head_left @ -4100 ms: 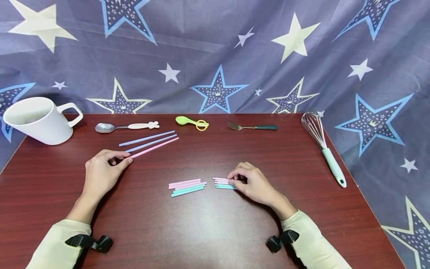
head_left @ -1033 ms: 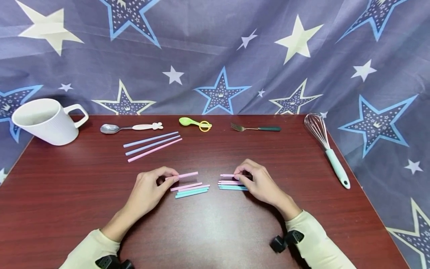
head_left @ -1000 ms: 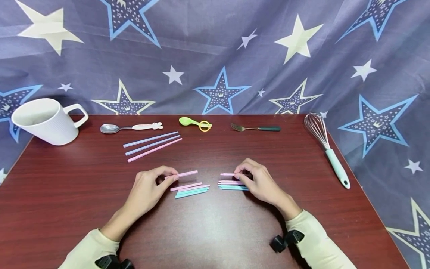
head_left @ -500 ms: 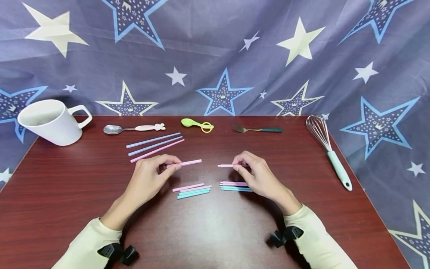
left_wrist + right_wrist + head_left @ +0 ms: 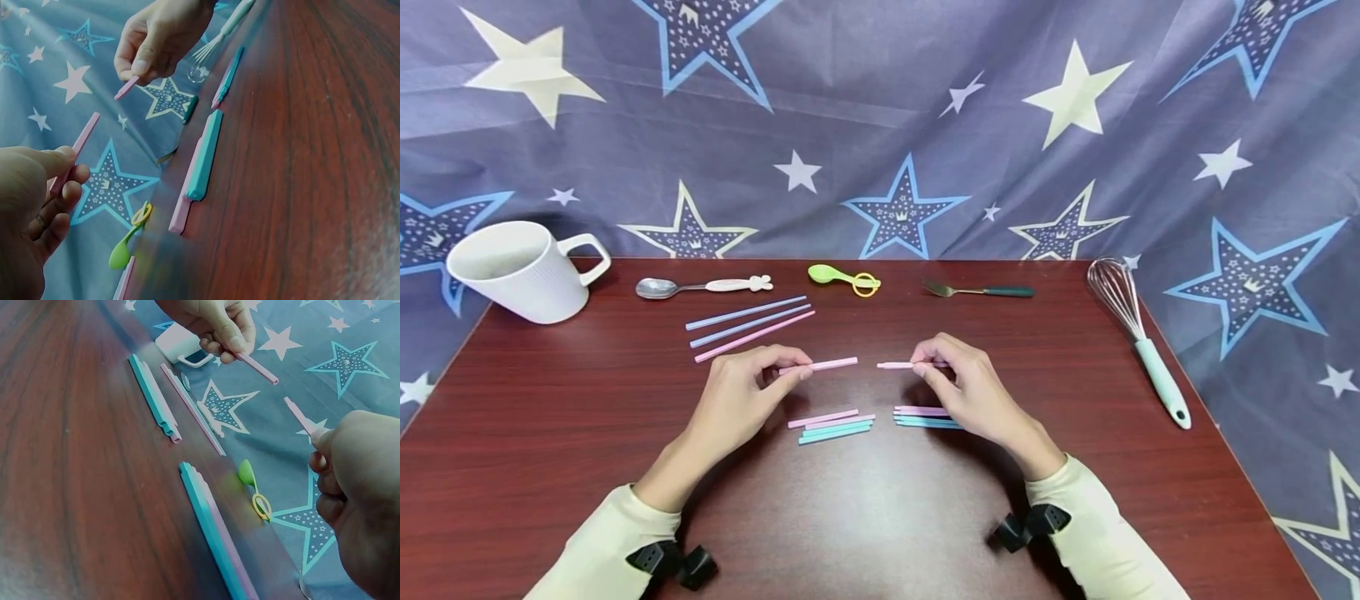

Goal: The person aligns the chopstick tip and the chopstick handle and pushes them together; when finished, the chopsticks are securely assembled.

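My left hand (image 5: pixel 737 396) pinches a short pink chopstick piece (image 5: pixel 837 364) between thumb and fingers. Facing it, my right hand (image 5: pixel 973 387) pinches another pink chopstick piece (image 5: pixel 893 365). That one has a narrower stepped tip, plain in the right wrist view (image 5: pixel 299 415); the left one's free end looks hollow (image 5: pixel 265 373). The two ends point at each other, roughly in line, with a small gap. Both pieces are held above the table. Below the hands lie a left group of pink (image 5: pixel 822 418) and teal pieces (image 5: pixel 835 432) and a right group, partly hidden by my right hand.
Two long blue chopsticks (image 5: pixel 745 313) and a long pink one (image 5: pixel 754 336) lie behind my left hand. Along the back stand or lie a white mug (image 5: pixel 527 275), a spoon (image 5: pixel 657 288), a green spoon (image 5: pixel 826 273), a fork (image 5: pixel 1007 292) and a whisk (image 5: pixel 1157 375).
My left hand has left the long pink chopstick. Each hand has lifted a short pink piece from its group and moved it toward the back; the gap between the pieces has narrowed.
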Tool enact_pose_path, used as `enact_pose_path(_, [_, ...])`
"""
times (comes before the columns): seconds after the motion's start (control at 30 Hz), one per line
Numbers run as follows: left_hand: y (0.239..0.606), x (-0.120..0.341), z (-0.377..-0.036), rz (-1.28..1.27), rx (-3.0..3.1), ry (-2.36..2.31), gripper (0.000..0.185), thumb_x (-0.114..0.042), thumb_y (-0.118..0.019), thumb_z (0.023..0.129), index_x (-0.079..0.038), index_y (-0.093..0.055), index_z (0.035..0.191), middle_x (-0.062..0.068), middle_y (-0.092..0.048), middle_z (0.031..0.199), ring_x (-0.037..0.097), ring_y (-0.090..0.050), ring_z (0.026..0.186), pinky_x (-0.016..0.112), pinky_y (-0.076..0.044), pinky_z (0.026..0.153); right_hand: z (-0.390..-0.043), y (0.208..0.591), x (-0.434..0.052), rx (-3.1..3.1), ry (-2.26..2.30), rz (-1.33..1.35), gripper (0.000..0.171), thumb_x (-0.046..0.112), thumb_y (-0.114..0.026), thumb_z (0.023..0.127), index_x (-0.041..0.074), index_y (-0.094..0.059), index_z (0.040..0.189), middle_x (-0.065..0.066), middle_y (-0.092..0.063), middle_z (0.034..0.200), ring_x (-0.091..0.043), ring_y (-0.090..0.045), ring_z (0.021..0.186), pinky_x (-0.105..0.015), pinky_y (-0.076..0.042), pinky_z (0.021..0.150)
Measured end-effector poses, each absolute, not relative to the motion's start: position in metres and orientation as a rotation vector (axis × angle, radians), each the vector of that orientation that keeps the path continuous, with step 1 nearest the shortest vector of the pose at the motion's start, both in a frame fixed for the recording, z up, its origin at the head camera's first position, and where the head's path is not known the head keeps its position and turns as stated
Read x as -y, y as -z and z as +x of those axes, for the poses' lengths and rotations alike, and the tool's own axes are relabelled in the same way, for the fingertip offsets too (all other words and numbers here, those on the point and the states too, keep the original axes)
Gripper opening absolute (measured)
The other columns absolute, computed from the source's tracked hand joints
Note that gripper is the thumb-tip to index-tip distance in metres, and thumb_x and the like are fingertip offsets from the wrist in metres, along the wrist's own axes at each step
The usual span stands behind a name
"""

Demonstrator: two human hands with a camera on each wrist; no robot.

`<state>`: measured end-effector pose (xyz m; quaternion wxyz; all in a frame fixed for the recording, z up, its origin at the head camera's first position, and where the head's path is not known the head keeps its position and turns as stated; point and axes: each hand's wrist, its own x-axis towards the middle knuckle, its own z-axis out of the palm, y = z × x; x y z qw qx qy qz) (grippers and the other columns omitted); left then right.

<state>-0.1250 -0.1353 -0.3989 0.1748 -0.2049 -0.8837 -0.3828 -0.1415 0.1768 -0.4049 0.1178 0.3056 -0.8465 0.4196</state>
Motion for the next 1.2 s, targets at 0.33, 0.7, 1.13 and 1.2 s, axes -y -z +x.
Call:
enact_pose_path(0.33, [0.4013, 0.1314, -0.1219, -0.610, 2.522, 1.110, 0.011, -0.015, -0.081, 0.090, -0.024, -0.078, 0.094, -0.012, -0.065, 0.072, 0.002, -0.047, 0.060, 0.015, -0.037, 0.055, -0.1385, 0.4068, -0.1711, 2.441, -1.233, 0.890, 0.006, 0.006, -0.070, 0.097, 0.012, -0.069, 0.097, 0.003, -0.065, 0.088, -0.007, -0.053, 0.075, -0.023, -0.045, 0.065])
enact_pose_path(0.7, [0.4034, 0.1281, -0.1208, -0.638, 2.528, 1.130, 0.010, -0.016, -0.081, 0.090, -0.024, -0.079, 0.094, -0.013, -0.061, 0.069, 0.000, -0.047, 0.058, 0.015, -0.036, 0.053, -0.1375, 0.4083, -0.1691, 2.434, -1.224, 0.912, 0.010, 0.004, -0.071, 0.095, 0.013, -0.069, 0.097, 0.003, -0.065, 0.088, -0.006, -0.053, 0.075, -0.019, -0.043, 0.065])
enact_pose_path(1.13, [0.4044, 0.1255, -0.1198, -0.654, 2.524, 1.131, 0.007, -0.016, -0.080, 0.091, -0.022, -0.079, 0.094, -0.013, -0.063, 0.071, -0.001, -0.046, 0.060, 0.015, -0.036, 0.054, -0.1366, 0.4098, -0.1681, 2.445, -1.251, 0.936, 0.004, 0.008, -0.069, 0.098, 0.011, -0.069, 0.097, 0.003, -0.063, 0.086, -0.005, -0.052, 0.074, -0.025, -0.046, 0.062])
enact_pose_path(1.2, [0.4050, 0.1255, -0.1198, -0.658, 2.528, 1.137, 0.004, -0.018, -0.080, 0.091, -0.020, -0.079, 0.095, -0.012, -0.063, 0.071, 0.000, -0.047, 0.060, 0.015, -0.036, 0.054, -0.1364, 0.4101, -0.1681, 2.446, -1.249, 0.935, 0.008, 0.004, -0.070, 0.096, 0.012, -0.069, 0.097, 0.002, -0.063, 0.086, -0.005, -0.052, 0.074, -0.024, -0.045, 0.062])
